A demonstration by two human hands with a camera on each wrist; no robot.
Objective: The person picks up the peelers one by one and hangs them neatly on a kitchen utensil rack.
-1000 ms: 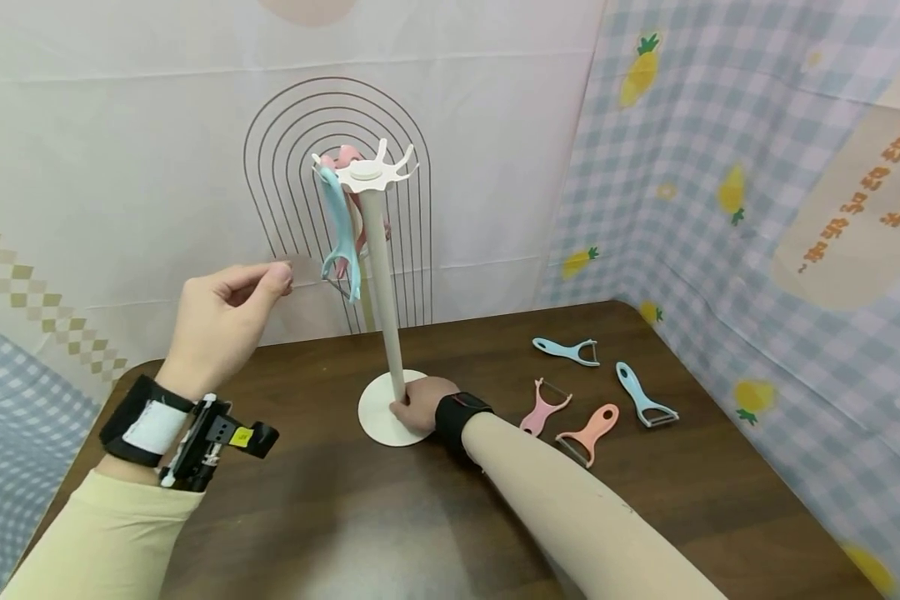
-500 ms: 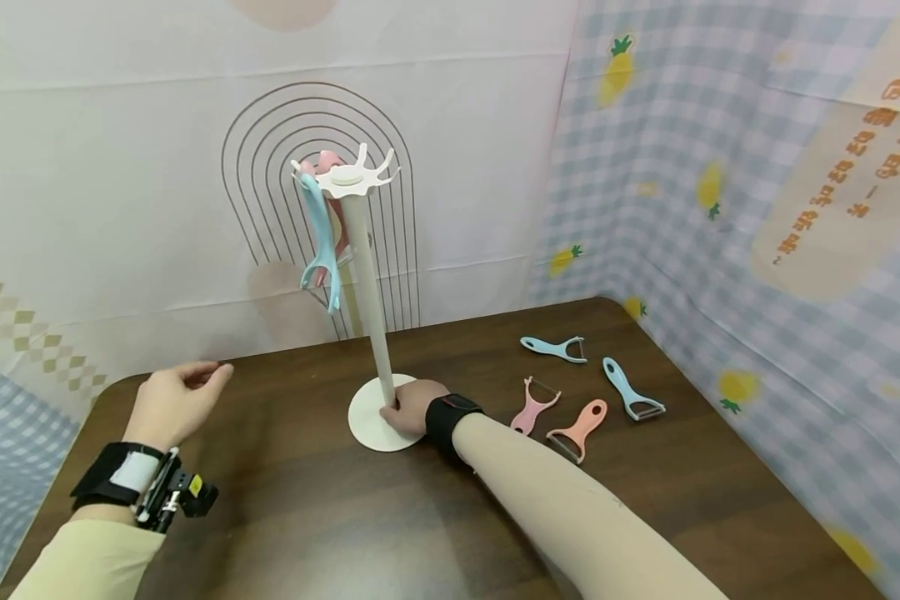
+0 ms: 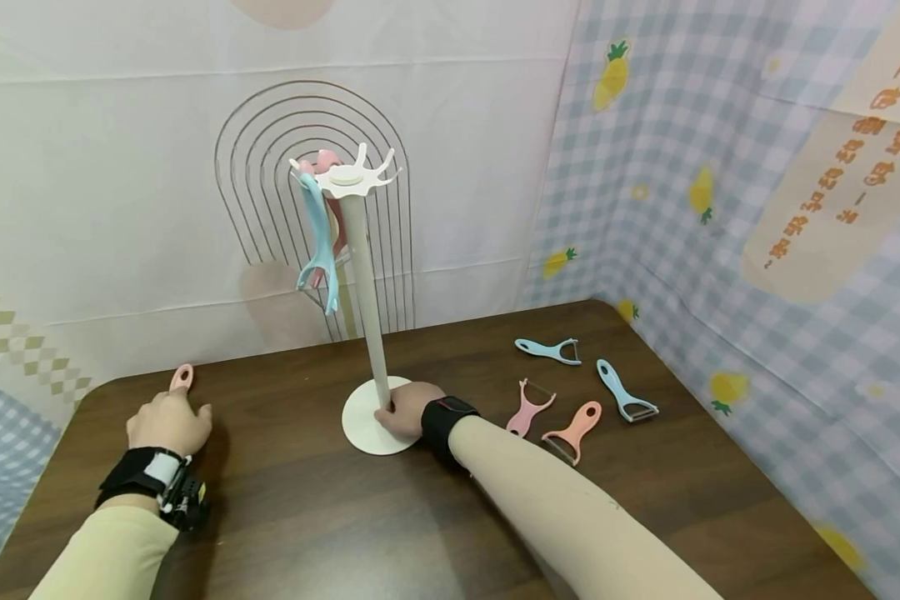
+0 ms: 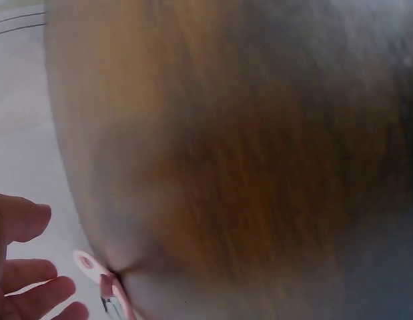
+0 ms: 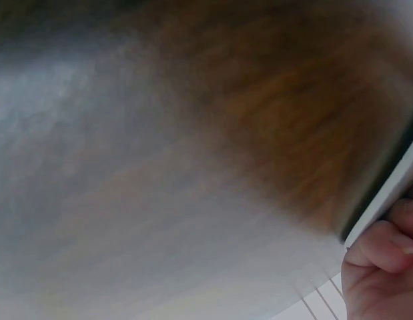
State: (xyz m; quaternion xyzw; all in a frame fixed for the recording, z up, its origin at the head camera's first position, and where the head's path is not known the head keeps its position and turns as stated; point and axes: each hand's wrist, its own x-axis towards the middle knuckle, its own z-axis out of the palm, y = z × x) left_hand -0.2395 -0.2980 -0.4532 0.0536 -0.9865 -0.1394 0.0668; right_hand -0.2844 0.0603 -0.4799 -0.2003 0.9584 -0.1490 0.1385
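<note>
Pink peeler [image 4: 97, 269] lies by table edge [image 3: 270, 361], left grip [image 3: 167, 423] (unclenched) near; right grip [image 3: 414, 409] holds stand [image 3: 367, 292].

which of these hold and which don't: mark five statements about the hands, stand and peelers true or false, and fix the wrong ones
1. The right hand holds the stand low down. True.
2. The left hand is up at the stand's top. False: it is low, at a pink peeler by the far edge of the table.
3. A blue peeler hangs from the stand. True.
4. The orange peeler hangs from the stand too. False: it lies on the table.
5. The stand has toppled onto its side. False: it is upright.
</note>
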